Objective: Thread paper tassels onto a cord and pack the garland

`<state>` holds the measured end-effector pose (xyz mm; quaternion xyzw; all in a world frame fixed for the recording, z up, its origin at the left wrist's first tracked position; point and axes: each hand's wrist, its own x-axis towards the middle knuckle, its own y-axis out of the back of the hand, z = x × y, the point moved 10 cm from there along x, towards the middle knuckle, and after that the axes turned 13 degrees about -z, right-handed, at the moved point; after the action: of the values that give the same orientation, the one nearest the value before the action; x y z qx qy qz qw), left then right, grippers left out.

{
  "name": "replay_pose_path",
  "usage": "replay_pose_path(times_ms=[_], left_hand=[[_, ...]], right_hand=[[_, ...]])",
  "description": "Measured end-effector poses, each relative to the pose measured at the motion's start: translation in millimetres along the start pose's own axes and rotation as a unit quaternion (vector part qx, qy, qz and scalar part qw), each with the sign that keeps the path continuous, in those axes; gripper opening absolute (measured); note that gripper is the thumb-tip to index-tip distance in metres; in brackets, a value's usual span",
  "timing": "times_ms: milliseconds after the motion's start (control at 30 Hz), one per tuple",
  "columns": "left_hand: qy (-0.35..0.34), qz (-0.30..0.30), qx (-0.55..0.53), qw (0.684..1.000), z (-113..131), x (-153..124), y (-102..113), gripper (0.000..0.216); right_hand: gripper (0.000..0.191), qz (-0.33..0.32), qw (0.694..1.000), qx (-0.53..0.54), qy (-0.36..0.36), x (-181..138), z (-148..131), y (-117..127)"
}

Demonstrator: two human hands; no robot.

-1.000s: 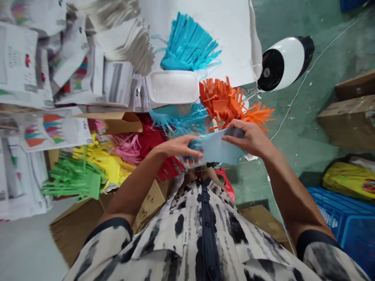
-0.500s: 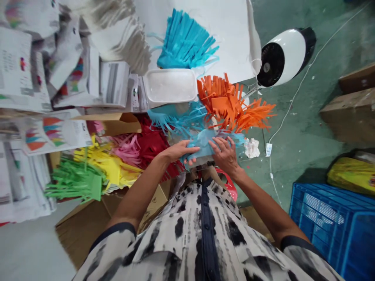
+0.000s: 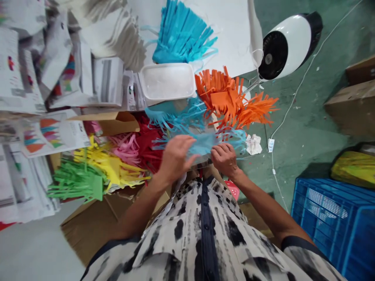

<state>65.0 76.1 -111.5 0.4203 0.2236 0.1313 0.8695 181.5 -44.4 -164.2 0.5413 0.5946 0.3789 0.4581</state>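
Observation:
A light blue fringed strip, perhaps tissue or thin felt, lies stretched sideways in front of my body. My right hand has its fingers curled on the strip's near right part. Over the left part hovers my left hand, thumb and fingers apart; whether it touches the strip is hard to tell. Just beyond is more light blue fringe, beside a heap of orange fringe. Dark red fringe lies left of my left hand.
Behind the work area stand a white plastic tray and a turquoise fringe bundle. Pink, yellow and green fringe lie left, near printed white packets. Rightward are a white fan, a cable and a blue crate.
My left hand has lifted and shifted left, its thumb and fingers parting from the strip. My right hand's fingers have curled in. The view has shifted slightly.

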Motion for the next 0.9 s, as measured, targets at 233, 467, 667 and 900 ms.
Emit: replay_pose_path(times_ms=[233, 467, 667, 900], left_hand=[[-0.018, -0.008, -0.006, 1.0, 6.6, 17.8, -102.3, 0.037], [0.036, 0.01, -0.131, 0.991, -34.1, 10.0, -85.3, 0.021], [0.202, 0.007, -0.162, 0.966, -68.8, 18.2, -79.0, 0.029], [0.244, 0.005, -0.087, 0.966, -69.1, 25.6, -80.1, 0.032]], right_hand=[[0.025, -0.1, 0.993, 0.04, 0.047, 7.0, -4.7, -20.2], [0.021, -0.129, 0.979, 0.15, -0.045, 20.6, 34.8, -25.5], [0.035, -0.132, 0.965, 0.147, -0.171, 37.4, 53.9, -29.3], [0.043, -0.112, 0.961, 0.089, -0.235, 40.6, 58.0, -30.9]])
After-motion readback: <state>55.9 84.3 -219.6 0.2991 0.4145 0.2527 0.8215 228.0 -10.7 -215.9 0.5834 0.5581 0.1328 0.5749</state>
